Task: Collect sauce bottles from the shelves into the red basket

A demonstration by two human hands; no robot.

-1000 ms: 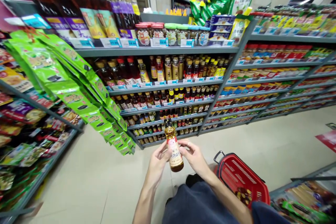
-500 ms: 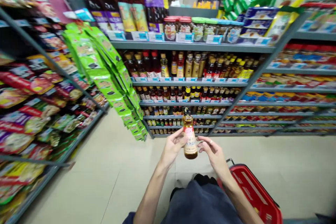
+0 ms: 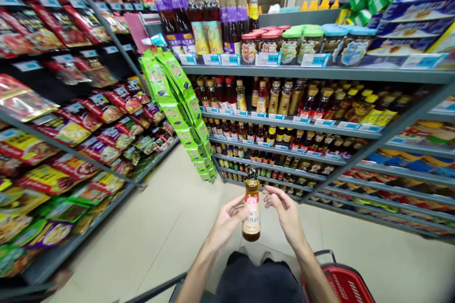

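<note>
A small glass bottle of amber-brown oil (image 3: 251, 218), with a dark cap and a cream and red label, stands upright in front of my body. My left hand (image 3: 227, 220) grips it from the left side, thumb across the label. Just right of the bottle, my right hand (image 3: 283, 208) is apart from it, fingers loosely bent and spread, holding nothing. A ring shows on one of its fingers.
Ahead stands a shelf rack (image 3: 284, 72) with bottles and jars. Green packets (image 3: 177, 104) hang at its left end. Bagged goods (image 3: 74, 163) fill the left rack. A red basket (image 3: 343, 284) is at my lower right, and a dark bar (image 3: 156, 289) at lower left.
My view has turned left, so the shelves and hanging packets sit farther right. My left hand still grips the bottle, now lower in view. The right hand stays beside it, fingers somewhat more spread.
</note>
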